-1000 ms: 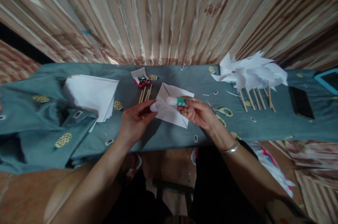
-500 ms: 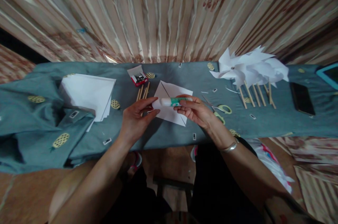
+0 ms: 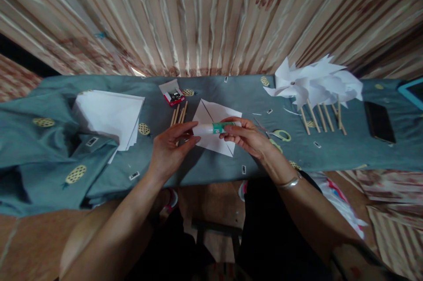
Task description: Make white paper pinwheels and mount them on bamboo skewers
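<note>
A white-and-green glue stick [image 3: 218,128] lies level across my right hand [image 3: 246,136], whose fingers and thumb are wrapped round its right end. At its white left end is my left hand [image 3: 175,142], with thumb and fingers closed about that tip. Below the glue stick, a square of white paper [image 3: 214,146] with dark diagonal lines rests on the cloth, partly covered by my hands. Several wooden sticks [image 3: 180,113] lie just beyond my left fingers. Green-handled scissors [image 3: 280,135] are right of my right hand, partly hidden by its wrist.
A stack of white paper [image 3: 109,115] lies left on the grey-green tablecloth [image 3: 211,175]. Behind the sticks stands an opened red-and-white box [image 3: 175,95] of small metal pieces. Paper pinwheels [image 3: 317,82] on sticks, a dark phone [image 3: 380,121] and a blue-edged device [image 3: 411,93] are at right.
The white end of the glue stick now reaches further left, between my left fingertips. Both hands otherwise stay nearly in place, and the view has shifted slightly.
</note>
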Demonstrator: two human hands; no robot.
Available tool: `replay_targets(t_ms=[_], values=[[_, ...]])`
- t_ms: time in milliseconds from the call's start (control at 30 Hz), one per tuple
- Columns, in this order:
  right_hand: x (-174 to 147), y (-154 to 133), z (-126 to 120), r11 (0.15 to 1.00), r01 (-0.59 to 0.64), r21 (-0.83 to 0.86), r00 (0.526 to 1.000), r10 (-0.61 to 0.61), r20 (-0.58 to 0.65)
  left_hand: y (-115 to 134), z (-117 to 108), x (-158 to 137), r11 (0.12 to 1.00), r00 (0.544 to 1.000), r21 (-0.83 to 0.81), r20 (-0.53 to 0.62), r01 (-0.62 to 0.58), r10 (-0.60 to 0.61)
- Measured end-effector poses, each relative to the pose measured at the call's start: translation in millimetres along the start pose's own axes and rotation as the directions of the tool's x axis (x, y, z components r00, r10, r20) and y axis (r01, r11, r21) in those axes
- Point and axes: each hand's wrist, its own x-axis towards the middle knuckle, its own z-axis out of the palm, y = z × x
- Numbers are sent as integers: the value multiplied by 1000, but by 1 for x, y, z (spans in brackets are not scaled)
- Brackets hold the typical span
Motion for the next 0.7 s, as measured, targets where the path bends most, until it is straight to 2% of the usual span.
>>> replay_targets(t_ms=[200, 533, 700], values=[[-1, 0, 2, 1000, -13, -20, 1000, 13, 15, 4, 1, 0, 999, 999, -39, 21, 35, -34], [-1, 5, 4, 999, -18, 34, 999, 16, 36, 7, 5, -2, 975, 987, -161, -30, 153, -159], [-1, 7, 4, 1000, -16, -3, 999, 16, 47, 4, 6, -4, 976, 988, -155, -5, 154, -157]])
